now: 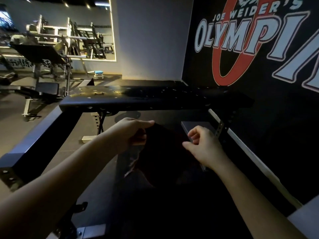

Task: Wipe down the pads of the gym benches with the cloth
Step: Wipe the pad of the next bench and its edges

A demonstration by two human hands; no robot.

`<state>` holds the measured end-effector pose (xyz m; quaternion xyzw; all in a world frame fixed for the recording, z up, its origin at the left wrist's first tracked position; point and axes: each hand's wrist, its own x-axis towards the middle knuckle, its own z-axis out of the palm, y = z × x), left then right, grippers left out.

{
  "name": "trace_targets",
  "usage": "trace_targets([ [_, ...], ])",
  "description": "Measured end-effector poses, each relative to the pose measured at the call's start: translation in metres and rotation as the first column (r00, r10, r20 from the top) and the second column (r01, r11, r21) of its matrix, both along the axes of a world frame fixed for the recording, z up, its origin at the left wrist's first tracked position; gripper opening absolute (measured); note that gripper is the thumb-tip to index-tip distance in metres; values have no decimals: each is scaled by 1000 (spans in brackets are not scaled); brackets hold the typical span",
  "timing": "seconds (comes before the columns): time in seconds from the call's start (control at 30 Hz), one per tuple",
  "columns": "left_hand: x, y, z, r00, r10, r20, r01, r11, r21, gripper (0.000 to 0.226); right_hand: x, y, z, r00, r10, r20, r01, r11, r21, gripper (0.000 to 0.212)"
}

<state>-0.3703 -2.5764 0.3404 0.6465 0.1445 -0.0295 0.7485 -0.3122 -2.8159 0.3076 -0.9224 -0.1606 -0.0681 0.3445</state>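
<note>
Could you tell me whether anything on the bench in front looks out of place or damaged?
The black bench pad is speckled with small glinting spots, thickest at its left end. I cannot tell whether they are droplets or scuffs. Nothing else stands out.

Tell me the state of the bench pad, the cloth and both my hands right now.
bench pad: flat, speckled with shiny spots, cloth not touching it.
cloth: dark, held in the air, hanging.
left hand: grips the cloth's top edge.
right hand: fingers curled beside the cloth; hold unclear.
</note>
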Motion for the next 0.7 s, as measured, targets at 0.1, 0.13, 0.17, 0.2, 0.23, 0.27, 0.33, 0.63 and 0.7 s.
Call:
trace_targets([
  [0.1,28,5,-2,1000,-5,1,5,999,-46,28,3,36,3,979,153,135,-169,979,117,34],
  [0.13,38,9,-4,1000,-1,-1,1,999,-45,29,5,50,4,972,224,67,-231,963,138,40],
  [0.17,48,13,-5,1000,9,-6,-10,999,-33,31,10,64,3,963,268,13,-268,954,136,41],
  [0.2,57,19,-7,999,33,-13,-33,999,-20,31,17,76,2,962,273,10,-273,955,113,36],
  [0.23,66,25,-7,998,61,-15,-61,998,-18,31,26,88,1,966,255,46,-258,962,93,29],
  [0.27,74,32,-8,996,82,-15,-83,996,-29,30,35,98,2,969,234,82,-241,967,84,23],
  [0.33,89,50,-9,997,82,-11,-83,994,-70,25,55,118,1,969,226,101,-236,967,93,17],
  [0.63,134,142,-18,997,-54,61,55,998,-11,18,121,196,-4,939,338,60,-338,941,-22,12],
  [0.7,141,161,-23,994,-85,64,79,993,83,18,137,204,-1,866,491,-91,-490,871,36,10],
])
